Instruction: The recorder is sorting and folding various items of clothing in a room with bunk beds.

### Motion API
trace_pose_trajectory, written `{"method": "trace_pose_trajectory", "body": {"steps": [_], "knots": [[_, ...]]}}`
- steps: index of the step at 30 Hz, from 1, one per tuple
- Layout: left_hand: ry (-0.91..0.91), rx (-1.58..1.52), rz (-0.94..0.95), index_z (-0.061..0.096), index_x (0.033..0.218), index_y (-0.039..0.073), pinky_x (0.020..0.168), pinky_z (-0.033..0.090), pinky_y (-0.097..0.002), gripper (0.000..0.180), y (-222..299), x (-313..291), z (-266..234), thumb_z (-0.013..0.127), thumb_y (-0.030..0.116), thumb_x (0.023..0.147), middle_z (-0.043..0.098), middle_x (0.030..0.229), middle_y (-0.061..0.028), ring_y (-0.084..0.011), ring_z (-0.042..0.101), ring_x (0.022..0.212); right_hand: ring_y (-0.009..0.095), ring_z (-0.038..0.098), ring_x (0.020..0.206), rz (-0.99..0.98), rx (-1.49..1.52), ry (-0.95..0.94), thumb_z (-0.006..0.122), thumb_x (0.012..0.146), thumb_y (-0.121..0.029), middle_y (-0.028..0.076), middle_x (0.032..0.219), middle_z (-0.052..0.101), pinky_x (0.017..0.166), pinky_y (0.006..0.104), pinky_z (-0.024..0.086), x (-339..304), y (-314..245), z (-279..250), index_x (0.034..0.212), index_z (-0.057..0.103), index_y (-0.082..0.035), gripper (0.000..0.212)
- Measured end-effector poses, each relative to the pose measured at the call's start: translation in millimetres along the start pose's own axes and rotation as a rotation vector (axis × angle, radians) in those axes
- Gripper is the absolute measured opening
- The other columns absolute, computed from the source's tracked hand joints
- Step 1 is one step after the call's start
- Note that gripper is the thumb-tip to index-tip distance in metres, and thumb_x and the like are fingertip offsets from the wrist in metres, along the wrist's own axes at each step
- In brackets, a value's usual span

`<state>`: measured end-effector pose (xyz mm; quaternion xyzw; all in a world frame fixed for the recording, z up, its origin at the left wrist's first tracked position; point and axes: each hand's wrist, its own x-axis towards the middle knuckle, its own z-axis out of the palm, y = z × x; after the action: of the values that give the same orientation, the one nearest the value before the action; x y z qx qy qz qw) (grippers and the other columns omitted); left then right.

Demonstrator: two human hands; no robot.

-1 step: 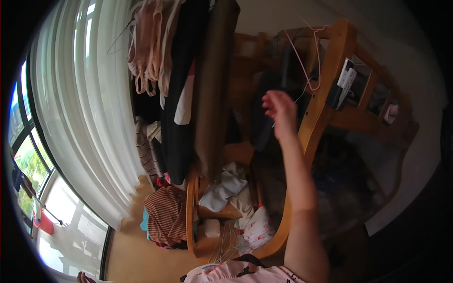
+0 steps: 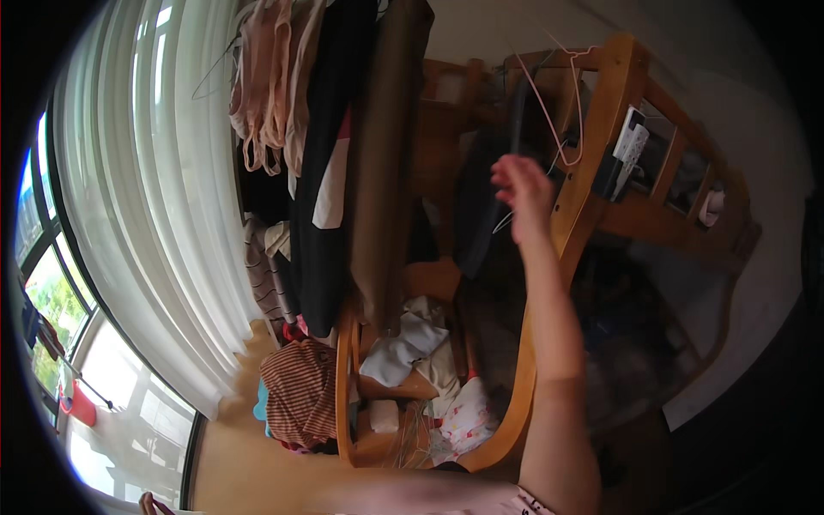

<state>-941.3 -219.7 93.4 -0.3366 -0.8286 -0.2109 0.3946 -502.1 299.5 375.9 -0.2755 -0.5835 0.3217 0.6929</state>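
My right hand (image 2: 525, 189) is raised in front of the wooden bunk bed frame, fingers loosely bent and a little apart. I see nothing between them. Behind the hand hangs a dark garment (image 2: 481, 202), and part of a white wire hanger (image 2: 502, 223) shows beside my wrist. A pink hanger (image 2: 542, 103) hangs on the frame to the upper right. At the lower edge runs a smeared, skin-coloured shape (image 2: 412, 493), seemingly my left forearm; its hand cannot be made out. Fingertip-like shapes (image 2: 153, 505) show at the lower left corner.
Pale straps (image 2: 270, 94), black trousers (image 2: 330, 189) and a brown garment (image 2: 386, 163) hang at centre left. Below are a striped cloth bundle (image 2: 300, 386), crumpled clothes (image 2: 403, 352) and wire hangers (image 2: 416, 438). A white curtain (image 2: 154, 215) covers the left; a power strip (image 2: 631, 142) is on the post.
My right hand has shifted slightly to the right and down. The blurred, skin-coloured shape has come in along the lower edge, over the pink clothing.
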Motion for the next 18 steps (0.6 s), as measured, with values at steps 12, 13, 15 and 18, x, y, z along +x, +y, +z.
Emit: {"method": "trace_pose_trajectory", "body": {"steps": [12, 13, 15, 18], "knots": [[-0.212, -0.570, -0.173, 0.059, 0.087, 0.002, 0.049, 0.043, -0.0231, 0.016, 77, -8, 61, 0.047, -0.004, 0.077, 0.059, 0.075, -0.0081, -0.0168, 0.059, 0.067, 0.039, 0.045, 0.110, -0.454, -1.557, 0.407, 0.071, 0.064, -0.018, 0.027, 0.123, 0.040, 0.090, 0.0427, 0.039, 183, 4, -63, 0.128, 0.027, 0.005, 0.080], [-0.213, -0.562, -0.182, 0.059, 0.087, 0.002, 0.049, 0.043, -0.0231, 0.016, 85, -2, 55, 0.047, -0.004, 0.077, 0.059, 0.075, -0.0081, -0.0168, 0.059, 0.067, 0.039, 0.048, 0.107, -0.395, -1.452, 0.422, 0.069, 0.065, -0.017, 0.027, 0.119, 0.044, 0.089, 0.0431, 0.041, 196, -1, -64, 0.127, 0.028, 0.004, 0.077], [-0.194, -0.655, -0.206, 0.059, 0.084, 0.002, 0.050, 0.044, -0.0230, 0.014, 101, 9, 46, 0.048, -0.003, 0.077, 0.060, 0.073, -0.0075, -0.0149, 0.058, 0.064, 0.038, 0.054, 0.099, -0.330, -1.270, 0.455, 0.063, 0.067, -0.016, 0.025, 0.110, 0.052, 0.085, 0.0431, 0.043, 237, -17, -73, 0.124, 0.032, 0.004, 0.068], [-0.205, -0.794, -0.283, 0.061, 0.084, 0.001, 0.052, 0.046, -0.0220, 0.013, 122, 24, 39, 0.049, -0.002, 0.079, 0.060, 0.071, -0.0051, -0.0119, 0.058, 0.063, 0.035, 0.060, 0.085, -0.427, -1.271, 0.443, 0.055, 0.070, -0.015, 0.019, 0.092, 0.062, 0.079, 0.0394, 0.047, 288, -50, -87, 0.114, 0.048, 0.001, 0.047]]}}
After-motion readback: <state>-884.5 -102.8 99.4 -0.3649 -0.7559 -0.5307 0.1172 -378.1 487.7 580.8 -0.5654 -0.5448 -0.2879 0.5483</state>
